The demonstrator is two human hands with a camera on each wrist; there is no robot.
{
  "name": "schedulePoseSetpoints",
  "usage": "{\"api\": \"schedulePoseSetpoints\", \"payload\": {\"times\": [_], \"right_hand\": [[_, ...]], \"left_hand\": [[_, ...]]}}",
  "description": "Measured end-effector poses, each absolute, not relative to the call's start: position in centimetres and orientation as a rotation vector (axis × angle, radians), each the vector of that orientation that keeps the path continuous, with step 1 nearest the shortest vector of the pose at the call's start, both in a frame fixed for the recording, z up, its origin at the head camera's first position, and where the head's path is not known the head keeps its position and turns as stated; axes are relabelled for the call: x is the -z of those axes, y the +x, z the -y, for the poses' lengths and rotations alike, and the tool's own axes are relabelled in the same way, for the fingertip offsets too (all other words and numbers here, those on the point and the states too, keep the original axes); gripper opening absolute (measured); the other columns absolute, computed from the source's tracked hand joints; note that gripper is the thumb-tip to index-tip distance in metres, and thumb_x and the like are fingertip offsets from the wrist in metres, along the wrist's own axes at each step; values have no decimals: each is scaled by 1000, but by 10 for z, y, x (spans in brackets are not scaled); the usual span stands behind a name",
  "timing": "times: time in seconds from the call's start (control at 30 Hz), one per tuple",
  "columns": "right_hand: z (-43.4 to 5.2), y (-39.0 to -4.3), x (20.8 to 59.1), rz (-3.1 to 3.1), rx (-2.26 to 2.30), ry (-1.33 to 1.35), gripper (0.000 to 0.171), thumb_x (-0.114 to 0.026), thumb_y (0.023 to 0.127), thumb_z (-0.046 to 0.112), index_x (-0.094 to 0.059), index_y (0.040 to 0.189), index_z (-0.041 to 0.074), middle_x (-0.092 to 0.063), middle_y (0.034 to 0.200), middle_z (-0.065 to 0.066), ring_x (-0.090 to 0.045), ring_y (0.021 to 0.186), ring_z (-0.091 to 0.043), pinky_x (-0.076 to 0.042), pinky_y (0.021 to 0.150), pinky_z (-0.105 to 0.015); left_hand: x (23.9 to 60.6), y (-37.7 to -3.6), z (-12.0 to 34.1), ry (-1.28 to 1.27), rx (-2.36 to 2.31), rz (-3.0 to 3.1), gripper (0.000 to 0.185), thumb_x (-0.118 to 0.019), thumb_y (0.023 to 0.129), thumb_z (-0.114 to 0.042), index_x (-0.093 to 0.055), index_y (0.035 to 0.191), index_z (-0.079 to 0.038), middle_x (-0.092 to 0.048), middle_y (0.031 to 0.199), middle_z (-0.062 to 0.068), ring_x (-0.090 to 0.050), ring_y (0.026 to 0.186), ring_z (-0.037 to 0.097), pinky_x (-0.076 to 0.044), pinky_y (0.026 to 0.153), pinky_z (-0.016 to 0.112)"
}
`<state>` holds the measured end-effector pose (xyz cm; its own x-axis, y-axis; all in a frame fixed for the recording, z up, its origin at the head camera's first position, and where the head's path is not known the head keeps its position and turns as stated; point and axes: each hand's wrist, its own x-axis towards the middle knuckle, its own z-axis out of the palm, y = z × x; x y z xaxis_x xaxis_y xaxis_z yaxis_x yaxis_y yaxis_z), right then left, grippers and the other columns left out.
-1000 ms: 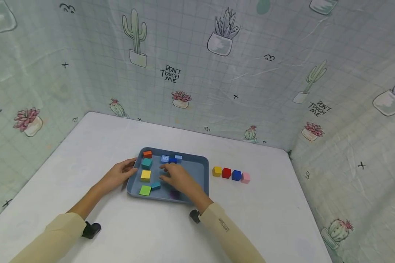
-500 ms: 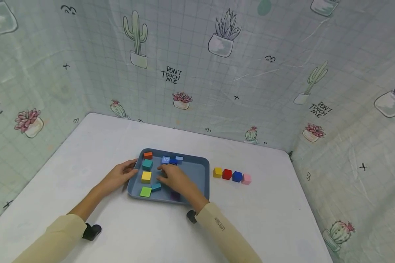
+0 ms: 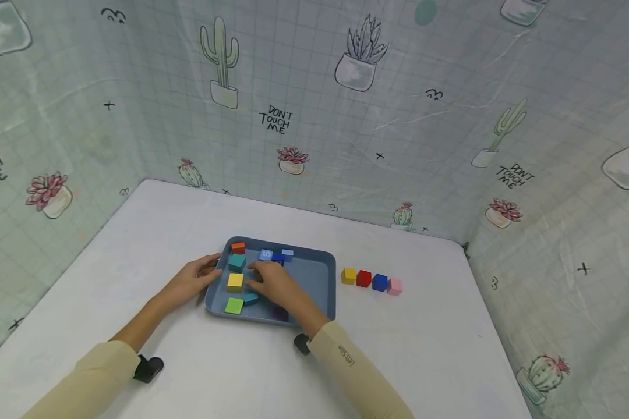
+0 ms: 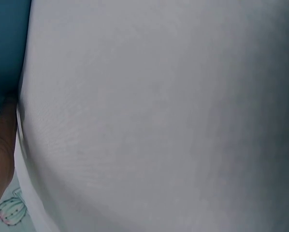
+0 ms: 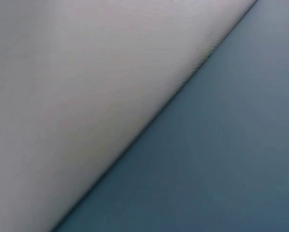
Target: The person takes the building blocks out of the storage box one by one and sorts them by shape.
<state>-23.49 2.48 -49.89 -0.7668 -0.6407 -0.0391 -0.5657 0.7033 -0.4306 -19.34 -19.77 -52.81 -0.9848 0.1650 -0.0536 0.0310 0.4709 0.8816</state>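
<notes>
A blue-grey tray (image 3: 310,285) lies on the white table and holds several coloured blocks. At its left edge my left hand (image 3: 190,280) grips the rim; the left wrist view shows part of that hand (image 4: 2,145) against the tray's side (image 4: 7,48). Over the tray reaches my right hand (image 3: 276,285), thumb and index finger apart, just right of a yellow block (image 3: 235,282). No block shows between those fingertips. Nearby are a teal block (image 3: 237,262), a flat teal block (image 3: 250,298) and a green block (image 3: 234,305). A dark block under the right wrist is mostly hidden.
An orange block (image 3: 238,248) sits in the tray's far left corner. Along its far side are a light blue numbered block (image 3: 265,255), a dark blue block (image 3: 278,258) and another light blue one (image 3: 287,252). Right of the tray, yellow, red, blue and pink cubes (image 3: 395,286) form a row.
My right hand has moved slightly left within the tray, closer to the yellow block. The left hand stays at the tray's left edge. The blocks appear unmoved.
</notes>
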Motion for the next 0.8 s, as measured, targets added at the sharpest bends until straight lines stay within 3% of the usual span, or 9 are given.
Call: {"api": "schedulePoseSetpoints", "payload": {"times": [0.53,0.8], "right_hand": [[-18,-232,499,-2672,661,-972,44,-65,90,32,-58,127,10,-63,110,3,-55,93,-1,-47,80,-14],[-13,-229,499,-2667,694,-1016,44,-67,87,35,-61,122,9,-63,105,3,-56,91,0,-46,78,-11]], "left_hand": [[529,-194,197,179,-1546,-2571,59,-53,98,-24,-30,144,5,-37,140,29,-42,124,44,-38,100,50],[527,-193,198,181,-1551,-2571,59,-54,97,-23,-30,144,4,-38,139,29,-43,122,44,-38,100,51]]}}
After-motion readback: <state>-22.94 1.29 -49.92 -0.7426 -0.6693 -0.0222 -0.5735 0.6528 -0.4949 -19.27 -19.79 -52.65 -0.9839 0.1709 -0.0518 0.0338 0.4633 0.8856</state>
